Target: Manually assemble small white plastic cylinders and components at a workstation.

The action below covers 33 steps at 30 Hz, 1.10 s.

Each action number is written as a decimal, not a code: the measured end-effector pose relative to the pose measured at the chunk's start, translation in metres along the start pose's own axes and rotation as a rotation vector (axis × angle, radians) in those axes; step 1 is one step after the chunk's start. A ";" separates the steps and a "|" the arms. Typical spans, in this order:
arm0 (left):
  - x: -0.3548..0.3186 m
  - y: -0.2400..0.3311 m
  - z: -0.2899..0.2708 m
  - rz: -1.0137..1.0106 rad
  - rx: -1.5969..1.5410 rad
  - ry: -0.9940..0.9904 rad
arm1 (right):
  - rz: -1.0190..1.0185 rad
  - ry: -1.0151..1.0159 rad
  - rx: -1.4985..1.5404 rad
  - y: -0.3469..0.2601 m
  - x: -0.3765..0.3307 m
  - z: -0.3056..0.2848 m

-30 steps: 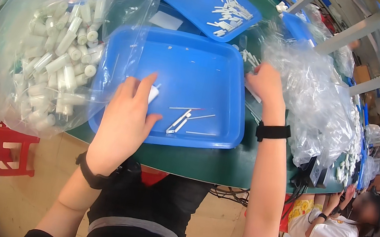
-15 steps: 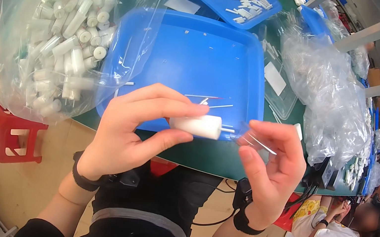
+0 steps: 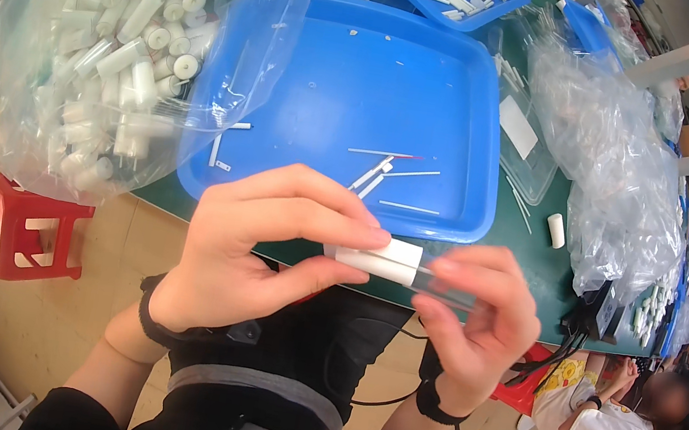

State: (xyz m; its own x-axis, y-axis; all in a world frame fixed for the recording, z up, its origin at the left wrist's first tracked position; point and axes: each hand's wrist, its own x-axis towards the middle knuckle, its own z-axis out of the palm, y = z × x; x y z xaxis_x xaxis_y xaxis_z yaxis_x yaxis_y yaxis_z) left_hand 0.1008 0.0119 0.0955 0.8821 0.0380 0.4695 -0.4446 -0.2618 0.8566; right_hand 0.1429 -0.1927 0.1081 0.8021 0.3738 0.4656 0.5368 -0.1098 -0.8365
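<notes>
Sliding a clear tube [image 3: 451,297] over the white cylinder [image 3: 391,266] near the table's [image 3: 536,265] edge seems the step, left hand [image 3: 253,245] clamped on the cylinder, right hand [image 3: 484,320] on the tube, the next push calling for straight alignment.

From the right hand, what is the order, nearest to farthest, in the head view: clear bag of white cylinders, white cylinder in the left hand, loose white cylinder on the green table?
1. Held white cylinder: just left of the right hand.
2. Loose white cylinder: on the green table, ahead and right.
3. Clear bag: at the far left.
</notes>
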 end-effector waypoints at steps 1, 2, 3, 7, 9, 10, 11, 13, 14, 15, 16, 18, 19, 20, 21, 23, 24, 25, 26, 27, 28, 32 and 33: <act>-0.001 -0.001 0.000 -0.008 -0.028 -0.015 | -0.003 -0.025 0.017 0.002 0.000 0.002; -0.002 -0.002 -0.001 -0.016 -0.056 -0.030 | -0.007 -0.051 0.034 0.005 0.000 0.003; -0.002 -0.003 -0.003 -0.023 -0.083 -0.045 | -0.002 -0.017 0.092 0.007 -0.002 0.005; -0.005 -0.005 -0.005 -0.091 -0.109 -0.090 | 0.000 0.056 0.107 0.010 -0.011 0.014; -0.004 -0.004 -0.009 -0.145 -0.117 -0.142 | -0.014 0.062 0.102 0.013 -0.014 0.016; -0.003 -0.003 -0.011 -0.164 -0.115 -0.156 | 0.006 0.027 0.106 0.013 -0.014 0.015; -0.002 -0.002 -0.012 -0.183 -0.113 -0.169 | 0.026 -0.008 0.109 0.014 -0.015 0.014; -0.002 -0.002 -0.012 -0.212 -0.109 -0.189 | 0.065 -0.061 0.114 0.015 -0.016 0.015; -0.002 -0.003 -0.011 -0.222 -0.107 -0.195 | 0.085 -0.078 0.115 0.016 -0.017 0.018; -0.002 -0.003 -0.010 -0.233 -0.105 -0.200 | 0.105 -0.095 0.117 0.017 -0.018 0.020; -0.002 -0.001 -0.006 -0.316 -0.231 -0.117 | 0.102 -0.051 0.103 0.016 -0.018 0.021; -0.002 0.004 0.002 -0.479 -0.482 0.054 | 0.097 0.038 0.075 0.015 -0.019 0.021; -0.004 0.002 0.000 -0.477 -0.477 0.040 | 0.246 0.122 0.178 0.011 -0.023 0.022; -0.008 -0.002 -0.003 -0.475 -0.473 0.026 | 0.219 0.084 0.161 0.011 -0.024 0.021; -0.010 -0.005 -0.004 -0.473 -0.468 0.013 | 0.191 0.045 0.144 0.012 -0.024 0.020; -0.013 -0.007 -0.002 -0.316 -0.317 -0.060 | 0.123 -0.039 0.132 0.013 -0.023 0.023; -0.013 -0.007 -0.001 -0.237 -0.241 -0.096 | 0.102 -0.026 0.137 0.014 -0.023 0.027; -0.012 -0.005 -0.001 -0.175 -0.190 -0.083 | 0.080 -0.011 0.141 0.015 -0.022 0.030; -0.013 -0.005 0.000 -0.172 -0.199 -0.080 | 0.058 0.003 0.145 0.016 -0.023 0.031; -0.014 -0.005 0.000 -0.169 -0.207 -0.077 | 0.047 0.007 0.108 0.016 -0.023 0.031; -0.015 -0.004 0.000 -0.166 -0.212 -0.071 | 0.035 0.009 0.075 0.015 -0.024 0.031; -0.018 -0.005 0.002 -0.145 -0.170 -0.059 | 0.044 0.007 -0.021 0.010 -0.024 0.032; -0.021 -0.004 0.002 -0.138 -0.151 -0.058 | 0.017 -0.005 -0.045 0.008 -0.024 0.032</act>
State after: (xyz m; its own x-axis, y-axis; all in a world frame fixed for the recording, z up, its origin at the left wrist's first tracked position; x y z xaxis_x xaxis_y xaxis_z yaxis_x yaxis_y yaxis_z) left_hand 0.0850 0.0100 0.0816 0.9418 0.0073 0.3362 -0.3335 -0.1098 0.9364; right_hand 0.1198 -0.1728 0.0811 0.8100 0.3758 0.4501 0.5344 -0.1571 -0.8305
